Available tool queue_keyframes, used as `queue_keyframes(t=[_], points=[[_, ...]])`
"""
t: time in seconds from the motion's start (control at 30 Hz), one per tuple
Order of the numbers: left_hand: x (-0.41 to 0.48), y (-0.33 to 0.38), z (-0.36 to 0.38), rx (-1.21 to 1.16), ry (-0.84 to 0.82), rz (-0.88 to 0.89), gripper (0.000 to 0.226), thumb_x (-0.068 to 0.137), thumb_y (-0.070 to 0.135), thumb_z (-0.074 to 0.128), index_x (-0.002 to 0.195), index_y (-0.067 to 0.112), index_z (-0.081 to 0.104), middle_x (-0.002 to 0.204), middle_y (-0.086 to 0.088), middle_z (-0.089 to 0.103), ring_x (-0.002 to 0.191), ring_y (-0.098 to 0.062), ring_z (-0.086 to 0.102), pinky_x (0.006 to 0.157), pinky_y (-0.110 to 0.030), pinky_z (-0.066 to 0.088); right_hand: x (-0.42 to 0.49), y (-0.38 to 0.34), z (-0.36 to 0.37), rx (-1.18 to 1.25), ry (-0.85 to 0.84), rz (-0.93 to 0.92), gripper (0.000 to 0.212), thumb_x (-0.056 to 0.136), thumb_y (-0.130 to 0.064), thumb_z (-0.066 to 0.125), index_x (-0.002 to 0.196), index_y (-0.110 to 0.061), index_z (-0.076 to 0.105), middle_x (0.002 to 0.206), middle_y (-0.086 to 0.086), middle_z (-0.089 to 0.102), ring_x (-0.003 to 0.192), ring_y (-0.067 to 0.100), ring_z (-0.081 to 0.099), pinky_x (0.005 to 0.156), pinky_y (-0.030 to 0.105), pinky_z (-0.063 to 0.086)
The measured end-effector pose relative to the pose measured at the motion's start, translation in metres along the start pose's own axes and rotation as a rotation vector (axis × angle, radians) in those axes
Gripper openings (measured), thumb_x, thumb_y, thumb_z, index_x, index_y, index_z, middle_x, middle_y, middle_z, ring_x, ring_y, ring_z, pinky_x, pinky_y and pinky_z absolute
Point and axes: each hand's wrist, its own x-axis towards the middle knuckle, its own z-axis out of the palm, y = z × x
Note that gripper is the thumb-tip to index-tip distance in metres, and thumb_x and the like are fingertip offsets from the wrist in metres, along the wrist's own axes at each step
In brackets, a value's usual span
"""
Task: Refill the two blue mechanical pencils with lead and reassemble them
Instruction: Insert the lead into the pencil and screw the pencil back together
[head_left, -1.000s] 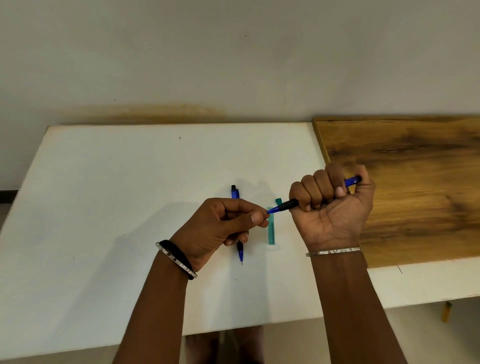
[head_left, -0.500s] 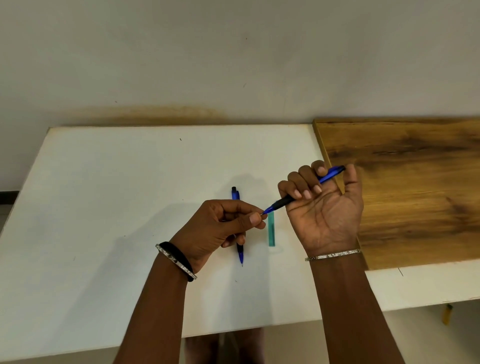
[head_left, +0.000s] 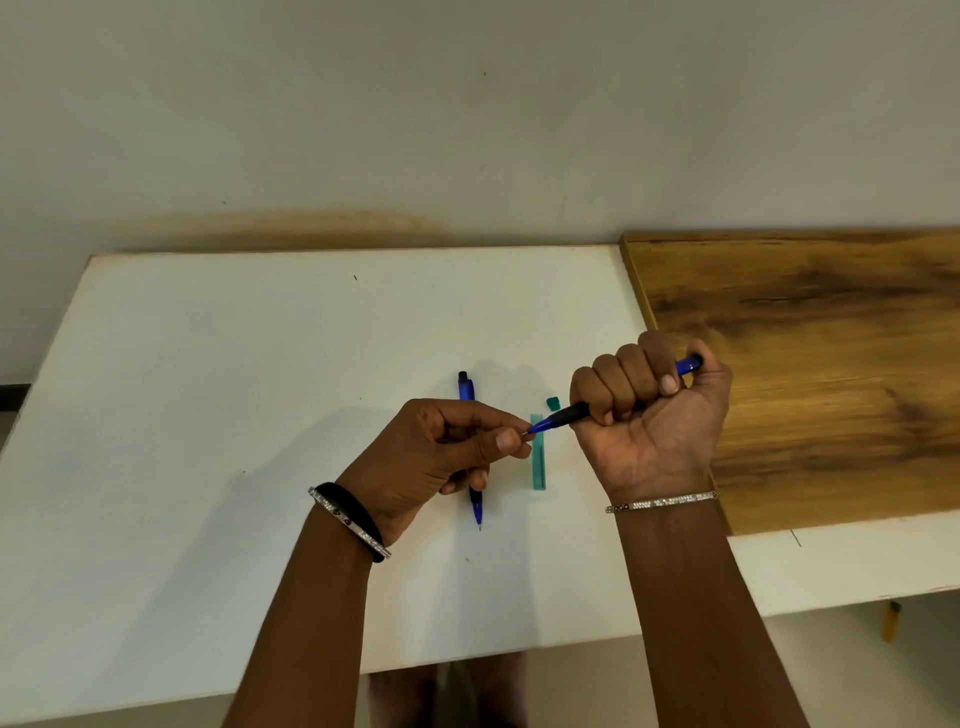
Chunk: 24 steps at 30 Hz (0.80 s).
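My right hand (head_left: 652, 415) is a closed fist around one blue mechanical pencil (head_left: 563, 417), thumb on its rear end, tip pointing left. My left hand (head_left: 441, 452) pinches its thumb and forefinger at that tip; whether a lead is between them I cannot tell. The second blue pencil (head_left: 466, 388) lies on the white table (head_left: 208, 415), tip toward me, partly hidden under my left hand. A teal lead case (head_left: 538, 462) lies between my hands, with its small teal cap (head_left: 552, 401) just beyond it.
A brown wooden board (head_left: 831, 364) covers the table's right part, close behind my right hand. A wall runs along the table's far edge. A small yellow object (head_left: 890, 627) sits below the table's front right edge.
My right hand loosened its fingers around the pencil half a second ago and has closed back into a fist, thumb on the end. My left hand stayed pinched at the tip.
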Motion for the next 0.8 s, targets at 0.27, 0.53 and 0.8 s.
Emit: queue_keyframes(t=[0.27, 0.53, 0.8], points=[[0.0006, -0.0001, 0.0007, 0.002, 0.014, 0.003, 0.027, 0.073, 0.043, 0.073, 0.094, 0.026, 0.078, 0.092, -0.003, 0.078, 0.05, -0.004, 0.053, 0.043, -0.014, 0.037, -0.0009, 0.0009, 0.0005, 0.004, -0.01, 0.004, 0.054, 0.095, -0.045, 0.024, 0.049, -0.017, 0.031, 0.046, -0.005, 0.014, 0.04, 0.01, 0.011, 0.039, 0.021, 0.019], [0.0011, -0.0004, 0.0005, 0.006, 0.018, 0.011, 0.027, 0.073, 0.043, 0.072, 0.095, 0.027, 0.078, 0.093, -0.003, 0.078, 0.05, -0.004, 0.053, 0.044, -0.013, 0.037, -0.0001, 0.0014, -0.0012, 0.024, -0.036, 0.009, 0.054, 0.096, -0.047, 0.024, 0.051, -0.017, 0.031, 0.047, -0.006, 0.015, 0.04, 0.01, 0.012, 0.04, 0.022, 0.019], [0.0028, 0.0, -0.0016, -0.004, 0.131, 0.013, 0.031, 0.083, 0.045, 0.06, 0.098, 0.023, 0.076, 0.091, -0.002, 0.076, 0.05, -0.006, 0.051, 0.043, -0.015, 0.035, 0.0014, -0.0012, -0.0045, -0.01, 0.014, -0.007, 0.052, 0.092, -0.058, 0.03, 0.067, -0.014, 0.041, 0.052, -0.003, 0.028, 0.046, 0.01, 0.025, 0.047, 0.024, 0.027]])
